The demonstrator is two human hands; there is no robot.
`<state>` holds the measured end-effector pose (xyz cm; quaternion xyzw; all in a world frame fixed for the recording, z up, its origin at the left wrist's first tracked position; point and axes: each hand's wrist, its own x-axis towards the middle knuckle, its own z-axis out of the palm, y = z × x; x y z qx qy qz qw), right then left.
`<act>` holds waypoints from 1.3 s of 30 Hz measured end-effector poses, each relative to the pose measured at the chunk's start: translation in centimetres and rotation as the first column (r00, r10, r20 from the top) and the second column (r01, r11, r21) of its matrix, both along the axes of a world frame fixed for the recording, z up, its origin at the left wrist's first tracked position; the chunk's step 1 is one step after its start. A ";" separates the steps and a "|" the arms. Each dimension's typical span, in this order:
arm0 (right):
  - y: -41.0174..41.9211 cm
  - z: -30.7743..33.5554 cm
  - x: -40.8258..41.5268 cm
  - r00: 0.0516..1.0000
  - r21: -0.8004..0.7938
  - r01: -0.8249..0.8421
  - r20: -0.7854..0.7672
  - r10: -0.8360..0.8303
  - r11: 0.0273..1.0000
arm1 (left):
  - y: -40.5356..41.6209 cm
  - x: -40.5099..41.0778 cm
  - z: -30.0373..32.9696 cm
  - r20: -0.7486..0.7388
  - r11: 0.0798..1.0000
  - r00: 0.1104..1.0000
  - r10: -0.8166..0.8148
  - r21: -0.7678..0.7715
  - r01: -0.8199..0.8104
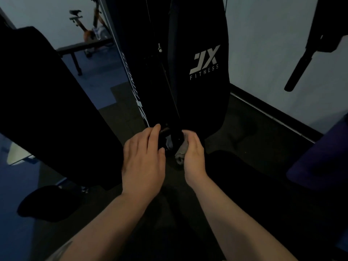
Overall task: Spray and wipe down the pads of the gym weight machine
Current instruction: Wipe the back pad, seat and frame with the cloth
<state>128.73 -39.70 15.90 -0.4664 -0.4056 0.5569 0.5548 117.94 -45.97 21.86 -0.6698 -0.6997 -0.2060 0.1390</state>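
Right hand [193,153] grips grey cloth [180,151] against small dark pad [170,137] low on machine [197,72], left hand [143,157] fingers curled over it; dim light risks missed patches.

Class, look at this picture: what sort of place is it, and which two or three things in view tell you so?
Most likely a gym. A weight machine marked "JX Fitness" stands in front, an exercise bike and a bench stand behind, and a long black pad runs down the left.
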 end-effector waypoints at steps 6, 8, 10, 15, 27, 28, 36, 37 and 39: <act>-1.5 -2.0 -0.7 0.994 0.058 -0.004 0.107 -0.002 0.998 | 0.1 -0.2 -0.1 0.023 1.000 1.000 -0.017 0.018 0.017; -1.2 -1.4 -0.3 0.994 0.024 -0.026 0.105 0.024 0.999 | 0.0 -0.1 0.0 0.040 0.999 0.999 -0.022 0.027 0.021; -0.9 0.3 0.1 0.993 0.103 -0.044 0.110 0.033 0.994 | 0.0 0.0 0.2 0.061 0.999 0.998 -0.027 0.035 0.025; -1.7 0.4 0.4 0.976 0.310 -0.138 0.204 0.076 0.941 | -0.3 0.1 0.8 0.114 0.999 0.993 -0.036 -0.016 0.038; -1.6 0.1 1.0 0.955 0.273 -0.140 0.290 0.057 0.952 | -0.5 1.0 1.9 0.218 0.998 0.976 0.004 -0.063 0.010; -1.6 0.0 1.2 0.952 0.269 -0.159 0.295 0.076 0.950 | -0.5 1.1 2.1 0.243 0.998 0.970 0.004 -0.063 0.011; 0.2 3.9 5.2 0.927 0.231 -0.291 0.307 0.214 0.928 | -0.4 1.5 2.5 0.419 0.999 0.907 0.037 -0.006 -0.038; 0.6 6.2 5.4 0.935 0.303 -0.286 0.296 0.195 0.909 | -0.5 1.6 2.6 0.435 0.999 0.899 0.047 -0.014 -0.045; 1.0 10.6 5.5 0.933 0.486 -0.292 0.333 0.135 0.824 | -0.8 1.7 2.5 0.456 0.999 0.889 0.052 -0.023 -0.047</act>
